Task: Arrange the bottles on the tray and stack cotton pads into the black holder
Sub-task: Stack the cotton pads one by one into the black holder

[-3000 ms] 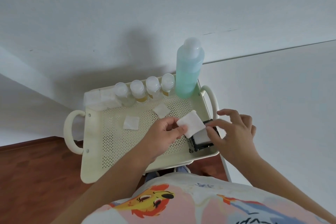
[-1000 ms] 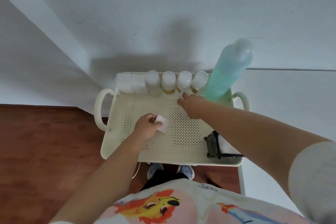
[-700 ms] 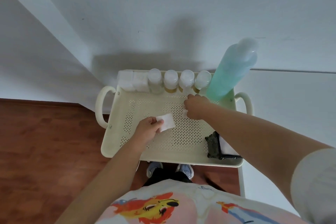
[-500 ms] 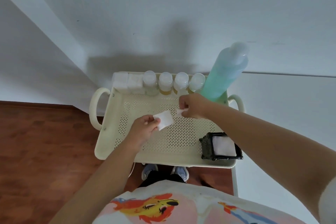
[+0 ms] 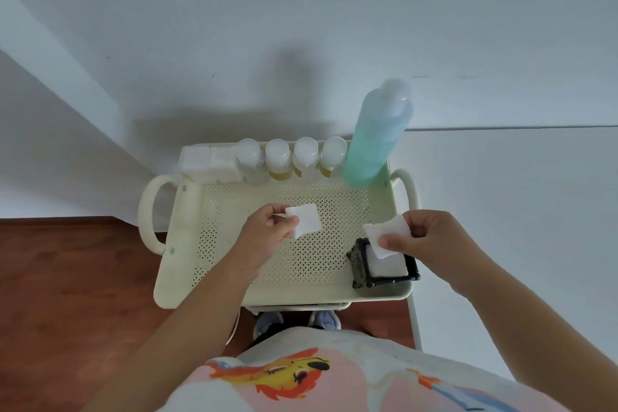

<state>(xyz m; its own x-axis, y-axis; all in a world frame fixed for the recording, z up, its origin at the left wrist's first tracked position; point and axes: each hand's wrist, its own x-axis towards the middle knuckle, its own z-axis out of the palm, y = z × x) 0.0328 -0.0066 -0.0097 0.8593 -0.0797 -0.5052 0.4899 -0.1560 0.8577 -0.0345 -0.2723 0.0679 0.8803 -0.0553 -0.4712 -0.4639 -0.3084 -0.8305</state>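
Note:
A cream perforated tray (image 5: 234,264) with two handles holds everything. Along its far edge stand several small clear bottles (image 5: 291,159) and a tall blue-green bottle (image 5: 378,140). The black holder (image 5: 359,269) sits in the near right corner with white pads stacked inside. My left hand (image 5: 264,237) pinches a square cotton pad (image 5: 306,219) above the tray's middle. My right hand (image 5: 428,241) pinches another cotton pad (image 5: 386,231) just above the holder.
Two white pad packs (image 5: 210,160) stand at the tray's far left corner beside the bottles. A white wall rises behind the tray. Brown wooden floor (image 5: 67,294) lies to the left, and a white panel edge runs at the right.
My right hand lifted a pad from near the bottles and carried it back over the black holder. My left hand picked up the other loose pad and holds it above the tray.

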